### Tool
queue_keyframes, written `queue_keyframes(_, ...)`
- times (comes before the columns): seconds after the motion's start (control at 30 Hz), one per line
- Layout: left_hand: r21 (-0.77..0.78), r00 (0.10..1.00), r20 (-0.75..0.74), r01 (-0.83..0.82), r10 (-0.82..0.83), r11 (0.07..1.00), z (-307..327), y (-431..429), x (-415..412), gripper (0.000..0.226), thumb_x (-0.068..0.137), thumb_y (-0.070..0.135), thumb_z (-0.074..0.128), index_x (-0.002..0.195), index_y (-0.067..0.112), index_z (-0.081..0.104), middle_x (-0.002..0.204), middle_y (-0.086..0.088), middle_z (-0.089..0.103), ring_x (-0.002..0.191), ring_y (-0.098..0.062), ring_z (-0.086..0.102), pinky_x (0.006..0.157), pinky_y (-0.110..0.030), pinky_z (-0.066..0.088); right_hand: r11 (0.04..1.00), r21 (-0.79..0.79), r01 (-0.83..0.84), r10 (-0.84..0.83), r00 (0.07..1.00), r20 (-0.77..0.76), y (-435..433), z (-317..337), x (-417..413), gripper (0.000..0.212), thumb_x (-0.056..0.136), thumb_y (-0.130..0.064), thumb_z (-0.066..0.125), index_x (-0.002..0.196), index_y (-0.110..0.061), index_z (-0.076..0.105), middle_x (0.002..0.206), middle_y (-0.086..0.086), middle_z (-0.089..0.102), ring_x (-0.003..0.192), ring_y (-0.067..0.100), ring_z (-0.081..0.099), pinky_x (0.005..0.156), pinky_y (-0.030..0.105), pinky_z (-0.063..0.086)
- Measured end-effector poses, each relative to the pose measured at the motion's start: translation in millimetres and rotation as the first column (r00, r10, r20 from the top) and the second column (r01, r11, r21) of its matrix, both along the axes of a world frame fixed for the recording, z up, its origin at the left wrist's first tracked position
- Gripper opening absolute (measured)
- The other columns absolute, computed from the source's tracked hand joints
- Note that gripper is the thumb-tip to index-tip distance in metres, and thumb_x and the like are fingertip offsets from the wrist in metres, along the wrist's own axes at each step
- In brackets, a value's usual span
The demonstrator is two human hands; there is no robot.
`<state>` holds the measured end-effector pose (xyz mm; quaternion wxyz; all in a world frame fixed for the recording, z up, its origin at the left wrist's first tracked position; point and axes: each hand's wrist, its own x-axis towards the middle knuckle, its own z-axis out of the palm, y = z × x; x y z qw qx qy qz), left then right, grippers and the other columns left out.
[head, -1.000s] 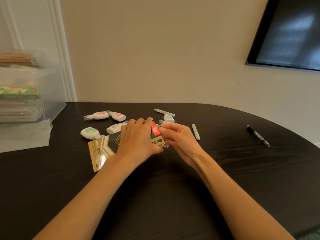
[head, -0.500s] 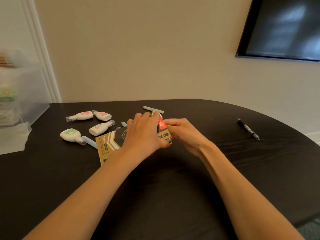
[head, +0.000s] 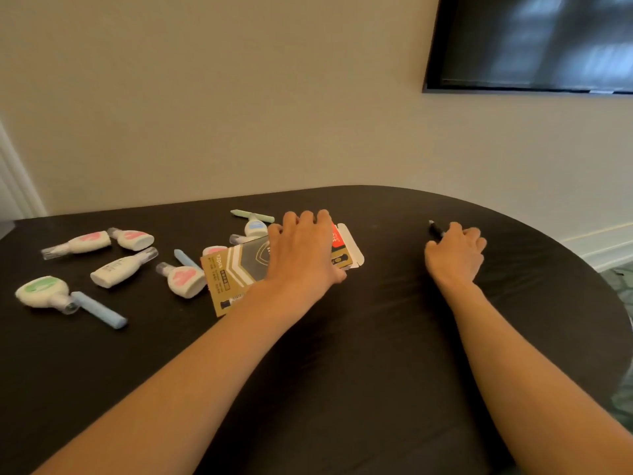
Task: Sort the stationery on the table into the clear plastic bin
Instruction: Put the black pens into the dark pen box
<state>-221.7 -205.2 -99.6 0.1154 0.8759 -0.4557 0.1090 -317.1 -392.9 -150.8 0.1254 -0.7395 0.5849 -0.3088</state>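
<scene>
Fingers [head: 460, 232], right hand [head: 455, 257], grip one pen [head: 435, 228]; left hand [head: 301, 257], one box [head: 233, 269].

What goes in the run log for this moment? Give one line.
left hand: grips gold box | right hand: grips black pen | box flap: open | bin: unseen

Head-worn view, angled down, table [head: 342, 389] close.
</scene>
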Motion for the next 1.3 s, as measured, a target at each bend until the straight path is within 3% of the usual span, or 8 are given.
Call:
queue_keyframes(0.17, 0.020, 1.000, 0.004, 0.015, -0.015, 1.000, -2.9, -16.6, -3.8, 0.090, 0.076, 0.048, 0.070, 0.145, 0.017, 0.021, 0.144, -0.004, 0.036, 0.132, -0.025, 0.032, 0.106, -0.040, 0.029, 0.988, 0.108, 0.108, -0.100, 0.992, -0.080, -23.0, -1.4, -8.4, 0.035, 0.092, -0.021, 0.054, 0.122, -0.002, 0.052, 0.134, 0.020, 0.037, 0.124, 0.034, 0.034, 0.099, 0.043, 0.033)
queue_keyframes(0.37, 0.030, 1.000, 0.022, 0.018, -0.019, 0.999, -2.0, -18.6, -4.9, 0.088, 0.077, 0.047, 0.070, 0.144, 0.017, 0.021, 0.144, -0.005, 0.037, 0.132, -0.025, 0.032, 0.106, -0.040, 0.029, 0.999, 0.042, -0.025, 0.029, 0.996, -0.085, -22.2, -2.1, -1.5, 0.025, 0.091, -0.018, 0.055, 0.109, -0.001, 0.059, 0.110, 0.016, 0.057, 0.102, 0.031, 0.054, 0.083, 0.040, 0.048)
queue_keyframes(0.5, 0.024, 1.000, 0.023, -0.003, 0.003, 1.000, -2.7, -8.5, -0.2, 0.088, 0.077, 0.048, 0.069, 0.145, 0.018, 0.021, 0.145, -0.004, 0.036, 0.133, -0.024, 0.031, 0.107, -0.039, 0.028, 0.985, 0.015, -0.172, 0.162, 0.951, 0.263, -10.1, -0.7, 0.3, 0.015, 0.092, -0.011, 0.055, 0.106, -0.008, 0.059, 0.104, 0.010, 0.061, 0.079, 0.018, 0.061, 0.068, 0.025, 0.049)
queue_keyframes(0.6, 0.029, 1.000, 0.009, -0.019, 0.019, 0.999, -1.3, 2.7, 5.3, 0.088, 0.077, 0.048, 0.069, 0.145, 0.019, 0.020, 0.146, -0.003, 0.034, 0.135, -0.024, 0.030, 0.109, -0.040, 0.027, 0.971, -0.108, -0.215, 0.236, 0.766, 0.598, 12.0, 9.4, 3.6, 0.015, 0.090, -0.008, 0.059, 0.105, -0.008, 0.063, 0.101, 0.013, 0.065, 0.064, 0.005, 0.063, 0.055, 0.009, 0.049)
queue_keyframes(0.7, 0.034, 0.999, -0.020, -0.041, 0.042, 0.999, 1.9, 19.4, 12.4, 0.089, 0.077, 0.048, 0.069, 0.145, 0.019, 0.020, 0.146, -0.003, 0.034, 0.135, -0.024, 0.029, 0.109, -0.041, 0.026, 0.938, -0.148, -0.312, 0.309, 0.569, 0.762, 48.4, 23.0, 16.7, 0.013, 0.088, -0.004, 0.060, 0.098, -0.010, 0.065, 0.087, 0.005, 0.067, 0.064, 0.004, 0.066, 0.061, 0.008, 0.052)
queue_keyframes(0.9, 0.010, 0.989, -0.018, -0.143, 0.144, 0.990, 5.2, 60.4, 34.5, 0.086, 0.075, 0.048, 0.070, 0.143, 0.018, 0.026, 0.141, -0.004, 0.040, 0.130, -0.025, 0.034, 0.103, -0.040, 0.031, 0.695, 0.053, -0.717, 0.250, 0.310, 0.917, 107.7, 36.5, 38.9, 0.014, 0.088, -0.001, 0.056, 0.088, -0.010, 0.067, 0.075, 0.002, 0.069, 0.063, 0.009, 0.068, 0.062, 0.016, 0.055)
queue_keyframes(1.1, -0.027, 0.962, -0.021, -0.274, 0.274, 0.961, 4.5, 115.3, 64.0, 0.089, 0.075, 0.051, 0.069, 0.143, 0.017, 0.024, 0.140, -0.004, 0.040, 0.130, -0.025, 0.034, 0.102, -0.039, 0.032, 0.521, 0.058, -0.852, 0.376, 0.290, 0.880, 159.9, 41.9, 61.2, 0.014, 0.086, 0.002, 0.058, 0.081, -0.006, 0.068, 0.062, 0.005, 0.065, 0.053, 0.007, 0.062, 0.056, 0.015, 0.053)
queue_keyframes(1.3, -0.041, 0.968, -0.017, -0.251, 0.250, 0.967, 1.3, 161.9, 86.3, 0.090, 0.076, 0.051, 0.068, 0.145, 0.019, 0.021, 0.144, -0.002, 0.036, 0.133, -0.022, 0.030, 0.104, -0.037, 0.031, 0.370, 0.104, -0.923, 0.376, 0.251, 0.892, 206.5, 41.1, 98.5, 0.018, 0.089, 0.003, 0.051, 0.083, -0.004, 0.066, 0.064, 0.007, 0.064, 0.054, 0.008, 0.062, 0.055, 0.016, 0.052)
